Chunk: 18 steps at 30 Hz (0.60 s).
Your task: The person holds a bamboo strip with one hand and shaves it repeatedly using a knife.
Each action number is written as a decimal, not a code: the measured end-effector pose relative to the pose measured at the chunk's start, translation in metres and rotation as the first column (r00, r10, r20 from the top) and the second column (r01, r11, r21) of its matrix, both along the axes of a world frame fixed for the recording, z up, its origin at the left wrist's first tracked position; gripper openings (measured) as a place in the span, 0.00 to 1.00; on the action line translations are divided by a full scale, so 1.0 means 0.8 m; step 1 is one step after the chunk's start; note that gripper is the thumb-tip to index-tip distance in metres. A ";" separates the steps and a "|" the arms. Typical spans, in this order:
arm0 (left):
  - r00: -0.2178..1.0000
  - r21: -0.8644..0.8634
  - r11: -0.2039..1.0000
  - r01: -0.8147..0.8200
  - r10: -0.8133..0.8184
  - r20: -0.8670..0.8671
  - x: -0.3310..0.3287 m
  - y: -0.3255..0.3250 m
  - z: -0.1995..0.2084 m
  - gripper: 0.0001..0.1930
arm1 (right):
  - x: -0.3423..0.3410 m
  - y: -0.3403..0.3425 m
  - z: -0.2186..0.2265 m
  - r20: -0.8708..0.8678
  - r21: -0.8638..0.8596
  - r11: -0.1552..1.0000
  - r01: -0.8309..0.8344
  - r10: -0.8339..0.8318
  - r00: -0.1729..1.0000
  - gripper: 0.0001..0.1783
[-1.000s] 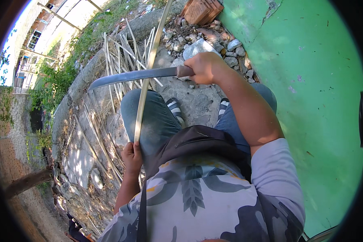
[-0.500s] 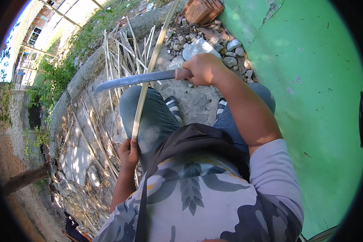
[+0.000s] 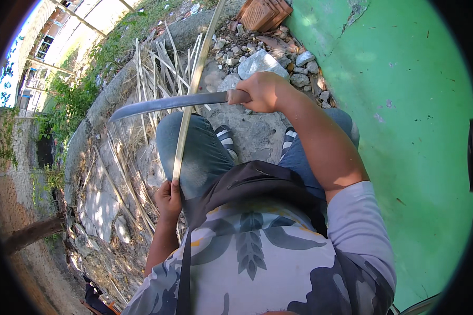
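Observation:
My left hand (image 3: pixel 168 199) is closed round the near end of a long pale strip (image 3: pixel 183 137), which looks like split bamboo. From there the strip rises past my left knee and runs out at the top of the view. In my right hand (image 3: pixel 263 92) is the brown handle of a machete (image 3: pixel 168 103), gripped in a fist. Its long grey blade points left and lies across the strip, above my left knee. Whether the edge bites into the strip cannot be seen.
Many thin pale strips (image 3: pixel 165 68) lie heaped beyond my left knee, others (image 3: pixel 126 178) on the stony ground at left. Grey stones (image 3: pixel 261 63) and orange bricks (image 3: pixel 261 14) sit ahead. A green wall or floor surface (image 3: pixel 404 131) fills the right side.
The machete has shifted slightly left, its tip now a little farther left. The strip's upper part has swung slightly left too. My left hand has stayed nearly in place.

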<state>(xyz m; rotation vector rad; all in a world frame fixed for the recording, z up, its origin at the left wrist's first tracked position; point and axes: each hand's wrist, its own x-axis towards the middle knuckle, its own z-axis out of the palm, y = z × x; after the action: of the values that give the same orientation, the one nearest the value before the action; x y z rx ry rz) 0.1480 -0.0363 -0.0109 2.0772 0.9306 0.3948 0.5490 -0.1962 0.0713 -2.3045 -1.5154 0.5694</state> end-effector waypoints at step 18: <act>0.997 -0.021 1.000 -0.004 0.006 0.076 0.006 -0.004 0.003 0.22 | -0.004 0.000 -0.014 0.181 0.112 0.990 -0.085 0.064 0.981 0.10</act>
<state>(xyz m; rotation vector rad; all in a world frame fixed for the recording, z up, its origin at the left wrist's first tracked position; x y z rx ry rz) 0.1528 -0.0394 -0.0085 2.0274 0.8911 0.4617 0.5462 -0.1966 0.0603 -2.2650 -1.6744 0.2884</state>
